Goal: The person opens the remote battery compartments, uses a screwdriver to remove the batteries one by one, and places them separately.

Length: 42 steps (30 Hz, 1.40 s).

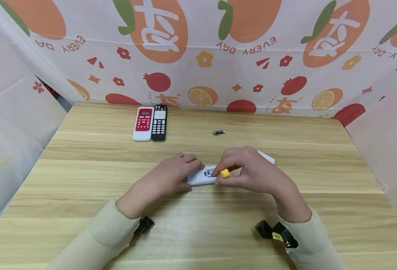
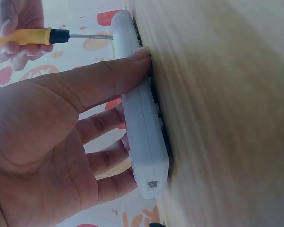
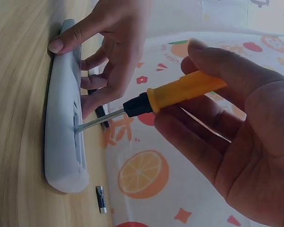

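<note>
A white remote control (image 1: pixel 198 178) lies on the wooden table with its keys facing down and its battery compartment uncovered. My left hand (image 1: pixel 169 174) grips its left end, thumb along the near edge and fingers over the far one. Between the thumb and fingers of my right hand (image 1: pixel 252 170) is a screwdriver (image 3: pixel 182 93) with a yellow handle and black collar. Its metal tip reaches into the battery compartment (image 3: pixel 78 137) in the right wrist view. From above, the right hand hides most of the screwdriver and the remote's right end.
A small dark battery (image 1: pixel 219 132) lies beyond the hands. A white flat piece (image 1: pixel 266 156) shows partly behind the right hand. At the back left, a white and red remote (image 1: pixel 143 123) sits beside a black remote (image 1: pixel 159 123). A fruit-print cloth (image 1: pixel 202 75) hangs behind the table.
</note>
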Each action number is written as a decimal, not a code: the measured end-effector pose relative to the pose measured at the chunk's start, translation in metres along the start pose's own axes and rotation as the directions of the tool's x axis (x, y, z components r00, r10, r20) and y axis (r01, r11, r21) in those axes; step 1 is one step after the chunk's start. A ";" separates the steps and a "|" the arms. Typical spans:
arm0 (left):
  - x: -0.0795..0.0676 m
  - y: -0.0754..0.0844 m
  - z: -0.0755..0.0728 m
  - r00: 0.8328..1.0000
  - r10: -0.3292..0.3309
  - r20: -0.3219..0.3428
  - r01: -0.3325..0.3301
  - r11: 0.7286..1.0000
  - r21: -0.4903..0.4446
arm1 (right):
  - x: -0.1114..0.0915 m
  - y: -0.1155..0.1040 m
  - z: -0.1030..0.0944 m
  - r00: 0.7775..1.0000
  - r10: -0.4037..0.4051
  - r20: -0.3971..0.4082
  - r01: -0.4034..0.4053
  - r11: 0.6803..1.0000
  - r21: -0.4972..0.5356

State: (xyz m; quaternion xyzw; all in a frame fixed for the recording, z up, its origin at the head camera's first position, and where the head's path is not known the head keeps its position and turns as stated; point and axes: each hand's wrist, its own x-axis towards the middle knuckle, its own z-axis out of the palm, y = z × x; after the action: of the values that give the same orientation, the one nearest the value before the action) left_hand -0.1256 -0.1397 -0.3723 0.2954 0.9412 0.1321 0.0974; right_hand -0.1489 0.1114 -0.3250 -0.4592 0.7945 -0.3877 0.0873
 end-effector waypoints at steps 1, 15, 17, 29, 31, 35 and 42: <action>0.000 0.000 0.000 1.000 0.000 0.000 0.000 1.000 0.000 | 0.000 0.000 0.000 1.000 0.001 0.001 -0.001 1.000 -0.001; 0.000 0.001 0.000 1.000 0.001 0.006 -0.001 1.000 -0.002 | 0.002 0.010 0.002 0.999 0.048 -0.009 -0.048 0.999 0.013; 0.000 0.001 -0.001 1.000 0.000 0.006 0.000 1.000 -0.006 | 0.002 0.010 0.002 0.999 0.033 -0.008 -0.033 0.999 0.002; 0.003 0.002 -0.004 1.000 -0.014 0.026 0.015 1.000 -0.004 | 0.001 0.010 -0.002 0.997 0.009 -0.071 -0.013 0.998 -0.056; 0.002 0.002 -0.005 0.999 -0.018 0.030 0.018 1.000 -0.006 | 0.001 0.010 -0.003 0.996 0.001 -0.085 -0.006 0.998 -0.060; 0.002 0.002 -0.005 0.999 -0.023 0.030 0.023 1.000 0.003 | 0.002 0.010 -0.004 0.994 -0.003 -0.105 -0.004 0.997 -0.074; 0.002 0.002 -0.005 0.999 -0.027 0.031 0.027 1.000 0.001 | 0.001 0.010 -0.005 0.991 0.022 -0.130 -0.033 0.996 -0.079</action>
State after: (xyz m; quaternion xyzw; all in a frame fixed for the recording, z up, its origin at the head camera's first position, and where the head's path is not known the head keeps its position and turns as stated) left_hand -0.1275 -0.1376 -0.3673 0.2848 0.9434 0.1259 0.1139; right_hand -0.1591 0.1160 -0.3285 -0.4254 0.8198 -0.3828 0.0224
